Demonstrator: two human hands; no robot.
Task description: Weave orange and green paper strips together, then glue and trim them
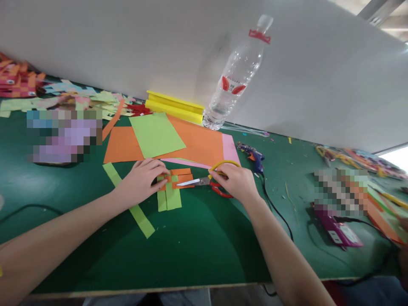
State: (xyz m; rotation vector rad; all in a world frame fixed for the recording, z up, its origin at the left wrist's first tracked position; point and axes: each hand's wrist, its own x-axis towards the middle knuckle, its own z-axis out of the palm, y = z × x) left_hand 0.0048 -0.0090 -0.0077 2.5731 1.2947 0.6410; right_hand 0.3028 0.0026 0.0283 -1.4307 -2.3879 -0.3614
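Note:
My left hand (144, 179) is closed on the left side of a small woven paper piece (174, 199), made of orange and light-green strips that cross over each other. My right hand (239, 183) grips a pair of scissors (201, 181) with one yellow and one red handle loop. Their blades point left and lie over the orange strips, nearly together. Whether the tips touch the paper, I cannot tell. A loose green paper strip (143, 221) runs diagonally beneath my left wrist.
Behind my hands lie a green sheet (157, 135) and orange sheets (197, 138). A water bottle (234, 76) stands against the grey wall by a folded yellow piece (174, 108). On the right are a glue gun (252, 156) with a cord and a purple power strip (338, 229). Paper scraps (92, 100) heap at left.

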